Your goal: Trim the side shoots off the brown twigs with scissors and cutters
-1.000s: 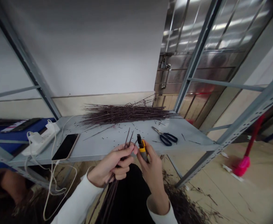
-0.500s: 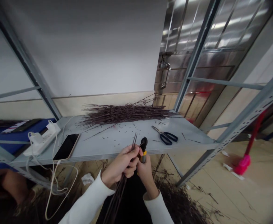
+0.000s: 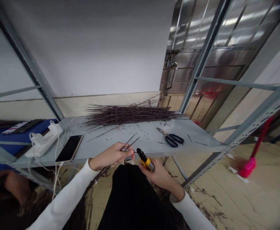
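Observation:
Pinched in my left hand [image 3: 118, 155] are a few thin dark twigs [image 3: 131, 139], their tips sticking up over the shelf's front edge and their long ends trailing down to the left. My right hand [image 3: 158, 173] is wrapped round yellow-and-grey handled pliers [image 3: 144, 160] with a black head. The head points up and left, close to the twigs at my left fingertips; whether the jaws touch a twig I cannot tell. Behind my hands, a large bundle of dark twigs [image 3: 128, 115] lies along the back of the grey shelf [image 3: 130, 150].
Scissors [image 3: 170, 137] with dark handles lie on the shelf at right. A phone [image 3: 69, 148] and a white power strip [image 3: 44, 143] with cables are at left. Metal uprights [image 3: 201, 60] frame the shelf. Twig scraps litter the floor. Another person's limb [image 3: 17, 187] shows at lower left.
My left hand has moved left and turned, tilting the twigs. My right hand has shifted right and lower, and the pliers now lean left, showing more of their yellow handles.

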The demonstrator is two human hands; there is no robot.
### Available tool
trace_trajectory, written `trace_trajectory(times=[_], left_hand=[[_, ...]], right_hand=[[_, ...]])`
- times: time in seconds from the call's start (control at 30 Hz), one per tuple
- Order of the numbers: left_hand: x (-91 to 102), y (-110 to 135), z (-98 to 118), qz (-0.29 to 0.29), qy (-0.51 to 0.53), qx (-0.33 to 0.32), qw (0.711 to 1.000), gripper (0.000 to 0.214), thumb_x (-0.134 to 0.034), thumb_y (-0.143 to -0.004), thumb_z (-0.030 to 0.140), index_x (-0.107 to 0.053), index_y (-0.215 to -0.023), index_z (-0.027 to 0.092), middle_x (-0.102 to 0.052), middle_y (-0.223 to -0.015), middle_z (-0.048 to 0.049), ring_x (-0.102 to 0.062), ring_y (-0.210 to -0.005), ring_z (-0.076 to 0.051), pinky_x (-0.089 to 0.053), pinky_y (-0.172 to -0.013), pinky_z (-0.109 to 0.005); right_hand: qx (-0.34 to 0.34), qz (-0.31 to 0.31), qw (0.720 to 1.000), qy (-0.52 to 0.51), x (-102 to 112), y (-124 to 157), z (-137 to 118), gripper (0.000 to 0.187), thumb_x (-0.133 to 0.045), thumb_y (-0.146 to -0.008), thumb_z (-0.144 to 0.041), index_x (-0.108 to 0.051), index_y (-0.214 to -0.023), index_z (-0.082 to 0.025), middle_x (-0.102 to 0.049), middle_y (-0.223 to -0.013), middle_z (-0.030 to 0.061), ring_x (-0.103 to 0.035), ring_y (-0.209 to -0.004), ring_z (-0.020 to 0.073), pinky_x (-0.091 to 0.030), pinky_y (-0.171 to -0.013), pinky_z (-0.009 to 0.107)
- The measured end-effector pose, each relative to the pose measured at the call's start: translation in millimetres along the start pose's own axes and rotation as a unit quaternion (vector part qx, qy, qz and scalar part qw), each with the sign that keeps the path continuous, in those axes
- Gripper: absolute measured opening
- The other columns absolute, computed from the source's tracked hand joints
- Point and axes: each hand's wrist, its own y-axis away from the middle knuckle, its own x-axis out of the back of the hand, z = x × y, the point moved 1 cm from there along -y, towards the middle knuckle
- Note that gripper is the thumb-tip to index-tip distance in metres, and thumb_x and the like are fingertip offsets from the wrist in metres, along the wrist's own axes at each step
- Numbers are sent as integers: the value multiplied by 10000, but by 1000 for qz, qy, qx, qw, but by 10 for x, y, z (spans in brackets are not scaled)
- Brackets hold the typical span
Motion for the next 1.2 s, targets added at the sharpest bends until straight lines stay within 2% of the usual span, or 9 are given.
trace_trajectory(times=[0.1,0.23,0.43,0.53,0.63,0.77,0.9,0.97,1.2], left_hand=[[27,81,72,-100,23,-2,995,275,-583,-840,432,-606,-750,173,-227,-432,116,-123,-368,-54,-89,-356,-209],[-19,171,158,-177,55,-11,983,264,-560,-866,392,-607,-730,171,-247,-401,110,-131,-351,-57,-68,-365,-229],[-120,196,171,-150,122,-54,980,253,-592,-845,360,-580,-691,160,-357,-452,86,-137,-346,-37,-42,-367,-244],[-155,198,142,-140,130,-57,980,265,-586,-845,374,-573,-690,160,-358,-452,86,-139,-347,-39,-32,-363,-245],[-251,207,121,-90,102,-72,988,278,-539,-872,390,-573,-708,169,-263,-414,110,-138,-361,-57,-66,-376,-240],[-460,218,114,104,29,-132,985,263,-508,-881,375,-570,-722,175,-388,-532,69,-265,-442,-77,-194,-425,-227],[-619,220,111,211,-5,-154,965,286,-477,-901,389,-563,-725,181,-426,-586,57,-291,-498,-92,-249,-488,-235],[-656,209,106,239,-13,-153,959,295,-462,-909,395,-564,-729,184,-449,-607,52,-307,-513,-98,-261,-504,-238],[-761,186,59,294,-23,-133,946,281,-452,-908,394,-545,-741,188,-440,-605,51,-310,-518,-104,-254,-509,-244]], right_hand=[[-40,-145,989,-13,143,92,-143,168,-642,-762,-324,-568,-695,-188,-497,-512,-56,-435,-458,106,-370,-473,229],[-73,-321,931,-155,200,207,-344,214,-627,-801,-379,-551,-740,-189,-506,-537,-55,-437,-458,87,-381,-478,217],[-128,-398,859,-296,160,308,-488,298,-671,-768,-407,-529,-640,-179,-522,-544,-40,-483,-484,90,-371,-484,211],[-138,-394,847,-329,139,329,-472,313,-696,-749,-408,-522,-627,-177,-513,-539,-41,-483,-476,91,-385,-483,217],[-130,-349,861,-346,124,303,-428,285,-711,-751,-386,-532,-684,-175,-480,-528,-61,-464,-454,85,-392,-474,223],[-116,-260,897,-339,119,221,-381,321,-711,-756,-429,-497,-736,-191,-443,-515,-83,-435,-430,78,-374,-454,218],[-60,-148,974,-160,147,157,-391,352,-625,-813,-488,-489,-682,-191,-457,-502,-60,-424,-456,87,-360,-484,229],[-39,-89,994,-58,156,146,-410,375,-571,-841,-496,-471,-640,-195,-455,-500,-49,-409,-467,94,-347,-487,233],[87,93,980,156,135,131,-373,142,-487,-863,-317,-549,-819,-197,-589,-631,12,-558,-566,170,-408,-552,251]])
